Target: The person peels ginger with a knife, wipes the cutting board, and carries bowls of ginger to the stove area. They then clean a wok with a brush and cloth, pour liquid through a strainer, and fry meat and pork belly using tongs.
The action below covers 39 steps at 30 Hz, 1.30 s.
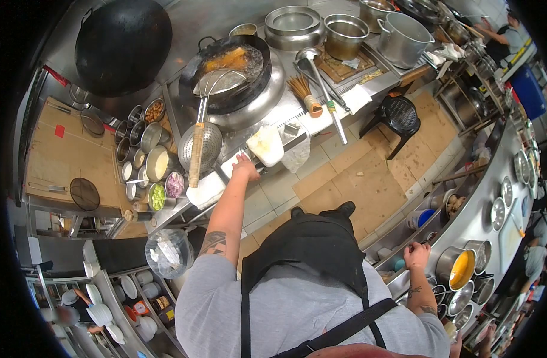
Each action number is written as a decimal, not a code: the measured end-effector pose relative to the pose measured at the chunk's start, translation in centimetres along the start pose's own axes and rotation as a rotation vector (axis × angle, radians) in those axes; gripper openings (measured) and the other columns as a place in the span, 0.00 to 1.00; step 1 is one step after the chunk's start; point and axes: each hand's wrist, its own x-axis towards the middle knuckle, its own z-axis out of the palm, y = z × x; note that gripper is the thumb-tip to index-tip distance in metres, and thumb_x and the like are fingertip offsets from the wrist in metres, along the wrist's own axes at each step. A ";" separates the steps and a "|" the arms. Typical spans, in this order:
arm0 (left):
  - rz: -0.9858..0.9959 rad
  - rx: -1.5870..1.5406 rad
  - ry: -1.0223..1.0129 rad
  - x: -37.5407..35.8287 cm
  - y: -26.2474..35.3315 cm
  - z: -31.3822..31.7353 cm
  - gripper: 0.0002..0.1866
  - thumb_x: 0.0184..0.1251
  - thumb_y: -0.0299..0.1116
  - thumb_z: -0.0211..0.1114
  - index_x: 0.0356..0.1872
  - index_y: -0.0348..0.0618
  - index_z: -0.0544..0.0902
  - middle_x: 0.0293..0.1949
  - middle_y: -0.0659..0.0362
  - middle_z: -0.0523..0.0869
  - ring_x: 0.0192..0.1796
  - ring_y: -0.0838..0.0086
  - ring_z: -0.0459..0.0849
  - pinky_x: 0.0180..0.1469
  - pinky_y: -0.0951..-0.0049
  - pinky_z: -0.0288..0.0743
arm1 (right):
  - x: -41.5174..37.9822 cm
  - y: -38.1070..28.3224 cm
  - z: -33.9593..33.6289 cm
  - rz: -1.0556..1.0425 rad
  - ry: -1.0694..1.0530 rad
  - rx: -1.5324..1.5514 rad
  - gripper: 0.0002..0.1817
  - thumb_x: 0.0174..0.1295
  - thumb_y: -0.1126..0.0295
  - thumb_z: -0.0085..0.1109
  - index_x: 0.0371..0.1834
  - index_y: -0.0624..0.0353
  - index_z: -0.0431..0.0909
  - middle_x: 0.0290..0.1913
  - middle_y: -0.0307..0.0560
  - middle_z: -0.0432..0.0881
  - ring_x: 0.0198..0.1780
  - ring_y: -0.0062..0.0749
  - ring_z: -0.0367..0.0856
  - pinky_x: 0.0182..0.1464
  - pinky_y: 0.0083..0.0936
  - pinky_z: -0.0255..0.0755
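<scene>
My left hand [243, 167] rests at the front edge of the stove counter with its fingers apart, touching a folded white cloth [208, 190]. Beyond it stands a black wok [190, 80] of bubbling oil with a golden-brown piece of food [227, 60] in it. A wire skimmer [219, 82] lies across the wok, its wooden handle pointing toward me. Beside that handle is a perforated ladle [200, 146]. On my other side, my right hand [416, 256] is curled on the rim of the steel counter [435, 253], near a pot of orange liquid [462, 268].
Bowls of chopped green vegetable [157, 197] and purple onion [175, 184] stand at left. A bamboo brush [306, 95], a long ladle [327, 98] and a large pot [404, 40] are along the stove. A black stool [392, 119] stands on the cardboard-covered floor. Other people work at right.
</scene>
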 end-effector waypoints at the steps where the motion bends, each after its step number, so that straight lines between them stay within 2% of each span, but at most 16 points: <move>1: 0.000 -0.001 -0.002 0.0 0.0 0.0 0.60 0.56 0.46 0.71 0.77 0.24 0.41 0.81 0.40 0.39 0.83 0.52 0.40 0.79 0.52 0.48 | 0.0 0.0 0.1 -0.001 0.003 0.001 0.13 0.52 0.60 0.61 0.29 0.58 0.86 0.29 0.49 0.86 0.41 0.45 0.82 0.61 0.37 0.64; 12: -0.005 -0.001 0.000 0.1 0.0 0.0 0.59 0.56 0.46 0.70 0.76 0.23 0.40 0.80 0.39 0.39 0.83 0.53 0.40 0.79 0.52 0.48 | 0.0 -0.6 -0.7 0.036 -0.037 -0.012 0.13 0.52 0.59 0.61 0.31 0.57 0.86 0.30 0.49 0.86 0.44 0.44 0.81 0.63 0.38 0.63; 22: 0.015 0.011 -0.003 -0.5 0.1 -0.3 0.58 0.56 0.47 0.70 0.77 0.24 0.43 0.80 0.39 0.39 0.83 0.50 0.40 0.79 0.50 0.49 | 0.0 -0.6 -0.7 0.036 -0.049 -0.009 0.14 0.53 0.59 0.61 0.32 0.58 0.86 0.33 0.50 0.87 0.45 0.46 0.81 0.65 0.38 0.63; 33: 0.021 0.006 -0.007 -0.6 0.1 -0.4 0.56 0.58 0.45 0.68 0.76 0.22 0.43 0.80 0.38 0.39 0.83 0.50 0.39 0.79 0.49 0.48 | 0.1 0.0 -0.1 0.021 -0.046 0.007 0.13 0.53 0.60 0.60 0.30 0.58 0.85 0.29 0.50 0.86 0.42 0.46 0.82 0.63 0.38 0.64; 39: 0.014 0.001 0.008 -0.8 0.2 -0.4 0.55 0.59 0.45 0.69 0.77 0.24 0.44 0.81 0.39 0.38 0.83 0.51 0.39 0.79 0.49 0.48 | 0.0 0.2 0.4 0.019 -0.011 0.017 0.12 0.53 0.61 0.61 0.30 0.57 0.86 0.26 0.48 0.85 0.41 0.43 0.82 0.64 0.38 0.64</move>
